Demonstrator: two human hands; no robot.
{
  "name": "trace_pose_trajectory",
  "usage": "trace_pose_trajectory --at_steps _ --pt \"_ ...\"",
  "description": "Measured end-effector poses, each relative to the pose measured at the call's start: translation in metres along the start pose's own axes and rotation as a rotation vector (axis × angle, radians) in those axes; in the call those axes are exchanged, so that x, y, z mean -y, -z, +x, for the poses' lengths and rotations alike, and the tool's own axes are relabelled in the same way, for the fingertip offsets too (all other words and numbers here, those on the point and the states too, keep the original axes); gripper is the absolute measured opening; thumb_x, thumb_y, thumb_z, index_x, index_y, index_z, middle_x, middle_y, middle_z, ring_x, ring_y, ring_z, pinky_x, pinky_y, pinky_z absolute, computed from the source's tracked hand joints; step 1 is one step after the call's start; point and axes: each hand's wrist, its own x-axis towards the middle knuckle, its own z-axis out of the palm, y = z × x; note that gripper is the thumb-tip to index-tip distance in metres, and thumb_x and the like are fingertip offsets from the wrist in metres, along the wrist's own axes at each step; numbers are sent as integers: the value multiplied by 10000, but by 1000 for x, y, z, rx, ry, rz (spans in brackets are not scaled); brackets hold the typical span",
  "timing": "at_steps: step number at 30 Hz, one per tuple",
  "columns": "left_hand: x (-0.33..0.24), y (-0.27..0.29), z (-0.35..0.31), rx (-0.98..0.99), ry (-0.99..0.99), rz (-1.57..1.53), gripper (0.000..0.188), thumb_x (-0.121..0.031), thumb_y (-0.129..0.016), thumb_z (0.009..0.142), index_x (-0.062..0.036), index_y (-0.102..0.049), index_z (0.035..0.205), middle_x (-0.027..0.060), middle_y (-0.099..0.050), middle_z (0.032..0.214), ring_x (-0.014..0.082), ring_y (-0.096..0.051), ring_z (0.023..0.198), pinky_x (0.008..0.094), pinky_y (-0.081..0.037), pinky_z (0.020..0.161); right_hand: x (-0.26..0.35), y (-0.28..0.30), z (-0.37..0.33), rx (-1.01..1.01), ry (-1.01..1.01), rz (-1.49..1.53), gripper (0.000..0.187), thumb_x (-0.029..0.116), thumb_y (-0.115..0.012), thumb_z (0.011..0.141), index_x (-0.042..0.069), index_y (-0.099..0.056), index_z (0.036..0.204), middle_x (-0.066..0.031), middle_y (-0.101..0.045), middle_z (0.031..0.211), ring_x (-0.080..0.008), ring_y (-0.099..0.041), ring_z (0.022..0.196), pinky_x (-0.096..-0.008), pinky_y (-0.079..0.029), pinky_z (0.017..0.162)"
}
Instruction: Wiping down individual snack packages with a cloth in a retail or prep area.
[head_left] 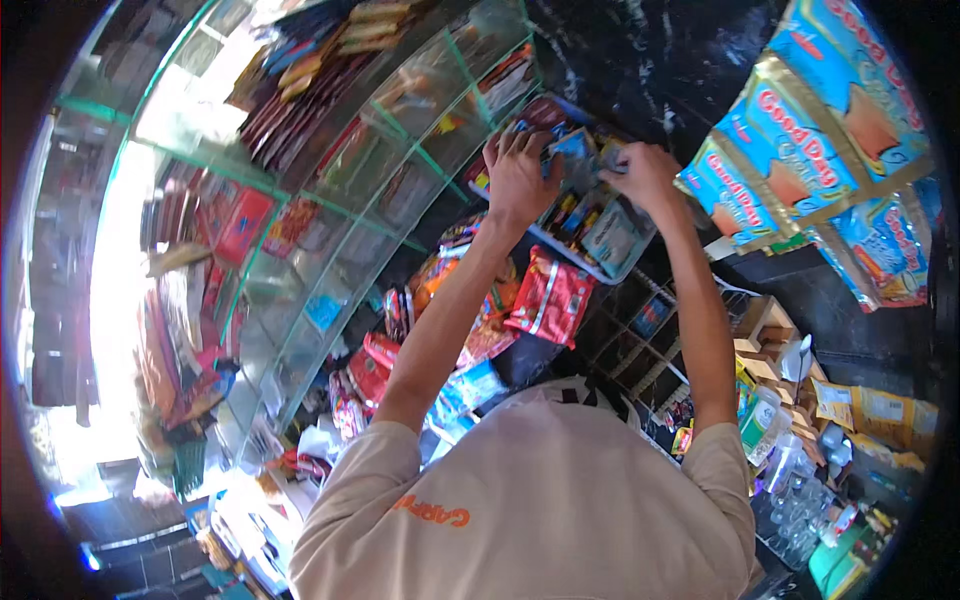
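Observation:
Ahead of me, both arms reach to a light blue plastic tray (pixel 606 275) filled with small packets. My left hand (pixel 522 178) is over its left side, fingers stretched out and apart, with no held thing visible. At the tray's far right, my right hand (pixel 645 176) has its fingers and thumb drawn together; what they hold, if anything, is hidden. A blue-and-clear packet (pixel 574 146) lies between the hands. Closer to me in the tray is a pale blue-grey packet (pixel 612 238). Just outside its near edge rests a red packet (pixel 552 298).
Glass shelving (pixel 350 215) with packets runs along the left. Strips of blue biscuit packs (pixel 800 160) hang at the right. A wire rack (pixel 640 345) is below the tray. Wooden pieces (pixel 768 325) and clear plastic containers (pixel 800 505) stand at the lower right.

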Motion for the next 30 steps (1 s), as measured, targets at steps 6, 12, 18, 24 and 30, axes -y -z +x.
trace_pose_trajectory --at_steps 6,12,18,24,30 --pt "-9 105 -98 287 208 -493 174 -123 -775 922 -15 -768 1059 154 -769 969 316 -752 881 420 -582 805 26 -2 -117 -132 -39 397 400 407 -809 905 12 -772 855 -185 -748 794 -386 -733 739 -434 -550 668" --pt "12 166 -223 393 397 -349 94 -94 -752 927 -14 -776 971 157 -767 981 345 -733 832 436 -590 755 89 -110 -197 479 140 732 315 331 -844 878 21 -787 879 -146 -775 816 -285 -784 792 -387 -592 745" --pt "8 188 -275 522 248 -44 248 -131 -836 850 -65 -786 1083 153 -762 1024 349 -723 937 455 -569 843 123 -152 -225 627 246 615 318 381 -825 826 84 -811 937 -145 -786 874 -336 -771 857 -460 -604 810" --pt "-2 185 -275 637 293 89 416 -144 -864 796 -87 -716 1181 140 -733 1061 359 -709 1022 475 -554 892 142 -180 -237 466 286 384 439 507 -847 778 109 -823 964 -148 -786 869 -356 -769 843 -479 -612 794" --pt "10 165 -295 586 367 31 390 -113 -865 790 -87 -695 1139 138 -735 1045 370 -729 974 490 -578 831 149 -181 -240 523 339 331 397 478 -830 809 120 -822 981 -146 -790 898 -360 -767 867 -480 -614 811"
